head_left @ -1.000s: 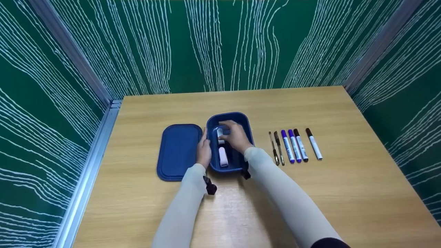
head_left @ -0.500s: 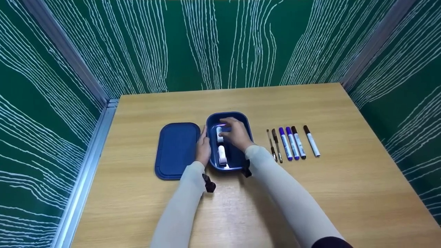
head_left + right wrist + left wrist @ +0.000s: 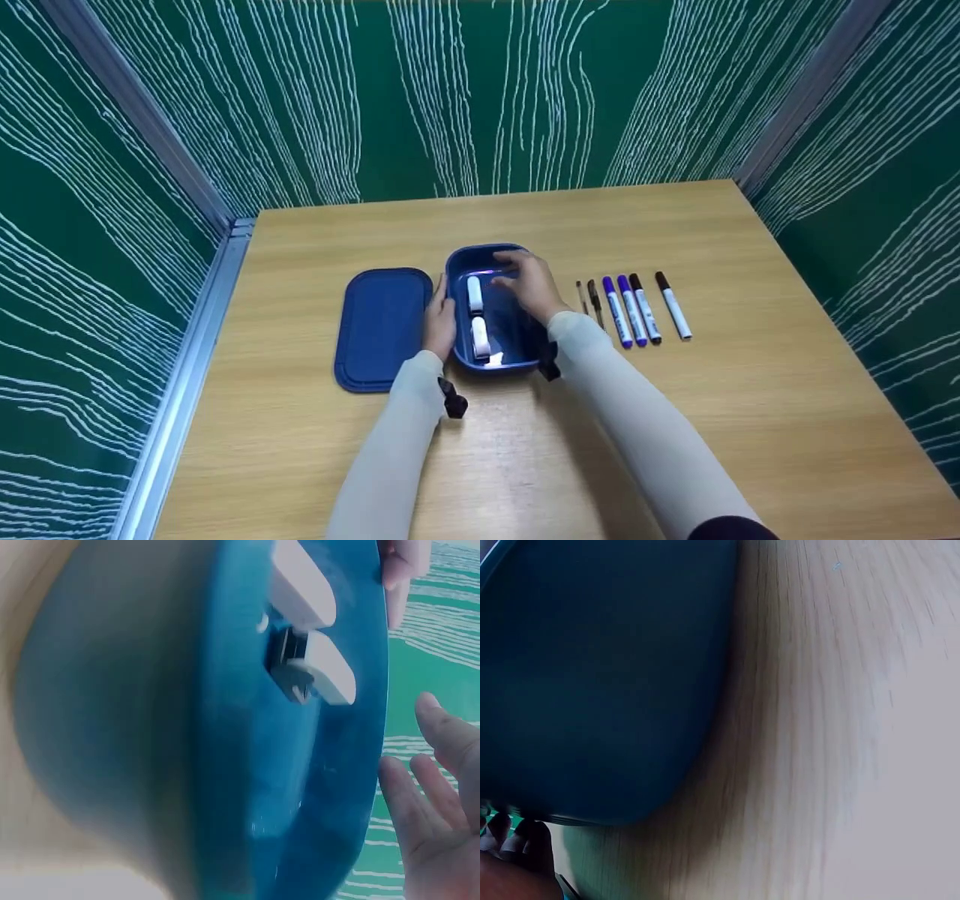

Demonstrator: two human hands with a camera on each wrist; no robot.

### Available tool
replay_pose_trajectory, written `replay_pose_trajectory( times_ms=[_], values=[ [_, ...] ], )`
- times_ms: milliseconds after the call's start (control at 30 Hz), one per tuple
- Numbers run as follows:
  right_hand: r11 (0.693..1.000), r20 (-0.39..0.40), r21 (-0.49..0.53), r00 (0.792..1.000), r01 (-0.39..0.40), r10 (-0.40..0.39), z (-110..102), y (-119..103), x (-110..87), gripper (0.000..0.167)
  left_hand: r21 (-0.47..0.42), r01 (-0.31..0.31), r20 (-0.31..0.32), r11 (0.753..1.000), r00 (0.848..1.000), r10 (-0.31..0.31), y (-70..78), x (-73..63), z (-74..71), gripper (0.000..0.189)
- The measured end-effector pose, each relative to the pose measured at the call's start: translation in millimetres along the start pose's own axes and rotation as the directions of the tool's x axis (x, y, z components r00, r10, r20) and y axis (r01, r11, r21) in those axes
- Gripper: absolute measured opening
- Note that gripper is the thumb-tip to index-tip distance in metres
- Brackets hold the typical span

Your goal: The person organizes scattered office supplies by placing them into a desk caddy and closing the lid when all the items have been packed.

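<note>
Blue box (image 3: pixel 517 330) near the middle of the wooden table (image 3: pixel 285 465), its inside facing up. Left hand (image 3: pixel 440 324) at the left wall: fingers straight, laid along the outside of the box. Right hand (image 3: pixel 531 285) above the right part of the box, thumb and fingers wide apart, nothing between them.

Inside the box, near its left wall: far white piece (image 3: pixel 475 294) and near white piece (image 3: pixel 480 337), in a line, nearly end to end. Right wrist view shows a black part where the two come close; possibly small staplers, but the blur leaves that uncertain.

Left of the box, just beside the left hand, blue lid (image 3: pixel 382 330) flat on the table. Right of the box, a row running outward: two slim pens (image 3: pixel 595 300), partly behind the right sleeve (image 3: pixel 637 420); two purple-capped markers (image 3: pixel 617 312) side by side; inner black-capped marker (image 3: pixel 645 309) close against them; outer black-capped marker (image 3: pixel 673 306) a little apart, at the end of the row. Left sleeve (image 3: pixel 382 450) pale like the right. Behind the table, green wall (image 3: pixel 375 150) with wavering white lines
</note>
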State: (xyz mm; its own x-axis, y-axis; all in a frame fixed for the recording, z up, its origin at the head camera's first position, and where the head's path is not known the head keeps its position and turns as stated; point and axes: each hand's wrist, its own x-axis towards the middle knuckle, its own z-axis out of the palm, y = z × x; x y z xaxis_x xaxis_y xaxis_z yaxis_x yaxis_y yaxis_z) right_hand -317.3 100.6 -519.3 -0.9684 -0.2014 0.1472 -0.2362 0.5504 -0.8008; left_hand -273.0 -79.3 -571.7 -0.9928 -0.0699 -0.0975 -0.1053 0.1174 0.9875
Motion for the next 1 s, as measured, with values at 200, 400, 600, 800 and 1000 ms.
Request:
replay_pose_trajectory(
  times_ms=[200,400,600,800,1000],
  values=[
    [0.999,-0.045,-0.045,0.999,-0.021,0.019,-21.1,9.8,-2.0,0.04,-0.015,0.007,-0.007,1.0,1.0,-0.007,-1.6,-0.4,1.1,0.056],
    [0.99,-0.087,-0.125,0.995,-0.06,0.05,-46.7,23.5,-4.2,0.038,-0.025,0.004,-0.02,1.0,1.0,-0.005,0.1,0.0,1.4,0.056],
    [0.981,-0.119,-0.185,0.992,-0.064,0.043,-70.9,48.1,-11.7,0.039,-0.017,0.012,-0.012,1.0,1.0,-0.012,1.2,-1.3,2.3,0.056],
    [0.956,-0.117,-0.246,0.984,-0.159,0.133,-85.6,70.5,-23.1,0.042,-0.015,-0.004,-0.017,1.0,1.0,0.004,0.9,-0.4,3.0,0.056],
    [0.931,-0.116,-0.274,0.969,-0.242,0.218,-84.8,88.0,-32.4,0.041,-0.008,-0.027,-0.024,1.0,0.999,0.027,0.2,1.8,3.2,0.056]
  ],
)
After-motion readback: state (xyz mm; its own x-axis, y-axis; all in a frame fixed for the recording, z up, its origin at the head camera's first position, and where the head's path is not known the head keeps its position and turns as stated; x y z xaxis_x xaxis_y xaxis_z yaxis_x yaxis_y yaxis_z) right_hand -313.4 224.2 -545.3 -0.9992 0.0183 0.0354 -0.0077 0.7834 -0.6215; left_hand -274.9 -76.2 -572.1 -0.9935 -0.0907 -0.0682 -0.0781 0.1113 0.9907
